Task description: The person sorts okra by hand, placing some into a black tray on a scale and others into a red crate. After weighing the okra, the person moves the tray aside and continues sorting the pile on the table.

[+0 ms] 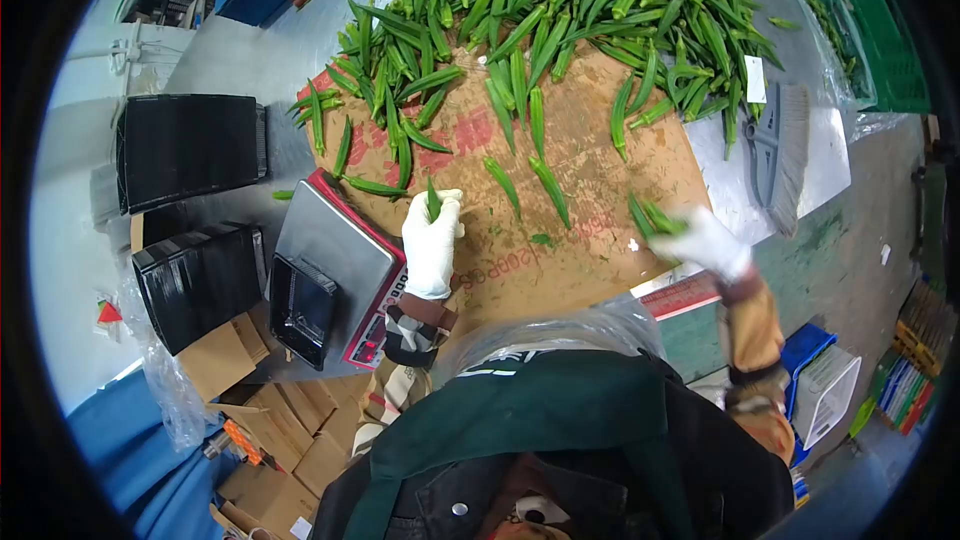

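Note:
My left hand (430,248), in a white glove, is closed around an okra pod (433,201) whose green tip sticks up past the fingers. At the board's right edge, my right hand (706,242), also gloved and somewhat blurred, grips okra pods (648,216) that point up and left. Between the hands, loose okra pods (549,192) lie on a stained brown cardboard sheet (590,270) with red print. A large okra pile (560,0) covers its far side. Beside my left hand stands a scale (335,230) with a black tray (302,308) on its plate.
Stacks of black trays (190,152) stand at the left. A grey brush (778,155) with pale bristles lies on the metal table's right side. Open cardboard boxes (285,430) are at lower left; a white basket (828,395) sits at lower right. A green crate (885,20) stands far right.

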{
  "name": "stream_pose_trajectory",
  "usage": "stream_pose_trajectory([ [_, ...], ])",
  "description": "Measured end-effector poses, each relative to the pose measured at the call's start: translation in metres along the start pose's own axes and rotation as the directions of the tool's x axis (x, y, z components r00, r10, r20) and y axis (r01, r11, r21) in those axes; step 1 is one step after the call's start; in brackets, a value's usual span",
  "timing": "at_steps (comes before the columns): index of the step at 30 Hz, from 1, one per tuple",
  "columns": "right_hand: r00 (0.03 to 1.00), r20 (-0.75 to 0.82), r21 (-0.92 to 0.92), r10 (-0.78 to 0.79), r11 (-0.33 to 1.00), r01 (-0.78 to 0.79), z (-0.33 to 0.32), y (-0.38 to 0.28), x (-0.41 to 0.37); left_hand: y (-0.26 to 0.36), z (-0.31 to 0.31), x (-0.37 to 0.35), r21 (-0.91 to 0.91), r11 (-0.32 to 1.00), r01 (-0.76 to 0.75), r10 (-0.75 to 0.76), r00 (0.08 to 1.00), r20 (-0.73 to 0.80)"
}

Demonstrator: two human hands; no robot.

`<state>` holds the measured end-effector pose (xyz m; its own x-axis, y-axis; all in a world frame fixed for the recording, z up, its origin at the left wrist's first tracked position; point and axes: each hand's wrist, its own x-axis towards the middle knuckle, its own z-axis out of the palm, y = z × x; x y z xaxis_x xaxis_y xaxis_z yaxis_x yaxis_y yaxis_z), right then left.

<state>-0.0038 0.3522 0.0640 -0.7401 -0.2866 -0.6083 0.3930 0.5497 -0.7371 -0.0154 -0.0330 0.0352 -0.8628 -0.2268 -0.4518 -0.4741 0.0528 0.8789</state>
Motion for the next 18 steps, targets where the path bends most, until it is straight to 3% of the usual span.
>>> stream_pose_trajectory([
  [1, 0.978, 0.088, -0.042, 0.191, 0.981, -0.188, -0.015, -0.003, -0.032, 0.002, 0.000, 0.000, 0.061, 0.998, -0.031, 0.031, 1.000, 0.001],
  [3, 0.930, 0.007, -0.407, 0.368, 0.851, -0.334, -0.028, 0.019, -0.063, -0.001, 0.007, 0.008, 0.218, 0.973, -0.078, 0.078, 0.997, 0.007],
  [5, 0.944, -0.088, -0.491, 0.317, 0.811, -0.318, -0.020, 0.018, -0.060, -0.003, 0.025, 0.014, 0.380, 0.877, -0.295, 0.295, 0.954, 0.058],
  [6, 0.978, -0.158, -0.407, 0.134, 0.894, -0.188, -0.008, 0.016, -0.047, 0.004, 0.035, 0.016, 0.525, 0.767, -0.370, 0.367, 0.923, 0.115],
  [7, 0.969, -0.241, -0.330, -0.048, 0.943, -0.035, 0.009, 0.014, -0.025, -0.010, 0.040, 0.028, 0.577, 0.584, -0.571, 0.544, 0.803, 0.244],
  [9, 0.913, -0.335, -0.265, -0.231, 0.953, 0.144, 0.046, -0.001, 0.027, -0.004, 0.057, 0.032, 0.762, 0.297, -0.576, 0.459, 0.786, 0.415],
  [10, 0.897, -0.366, -0.253, -0.250, 0.954, 0.162, 0.066, -0.012, 0.052, -0.013, 0.061, 0.038, 0.804, 0.125, -0.581, 0.457, 0.753, 0.474],
  [13, 0.847, -0.459, -0.374, -0.268, 0.923, 0.089, 0.123, -0.020, 0.121, -0.029, 0.056, 0.048, 0.781, 0.072, -0.620, 0.456, 0.717, 0.527],
  [15, 0.861, -0.424, -0.405, -0.281, 0.909, 0.097, 0.131, -0.024, 0.135, -0.003, 0.049, 0.045, 0.833, 0.134, -0.537, 0.209, 0.837, 0.506],
  [17, 0.904, -0.357, -0.362, -0.236, 0.927, 0.099, 0.119, -0.025, 0.128, -0.011, 0.030, 0.054, 0.710, 0.534, -0.459, 0.233, 0.887, 0.398],
  [18, 0.911, -0.348, -0.314, -0.223, 0.943, 0.111, 0.108, -0.025, 0.121, -0.011, 0.023, 0.063, 0.520, 0.772, -0.365, 0.192, 0.914, 0.357],
])
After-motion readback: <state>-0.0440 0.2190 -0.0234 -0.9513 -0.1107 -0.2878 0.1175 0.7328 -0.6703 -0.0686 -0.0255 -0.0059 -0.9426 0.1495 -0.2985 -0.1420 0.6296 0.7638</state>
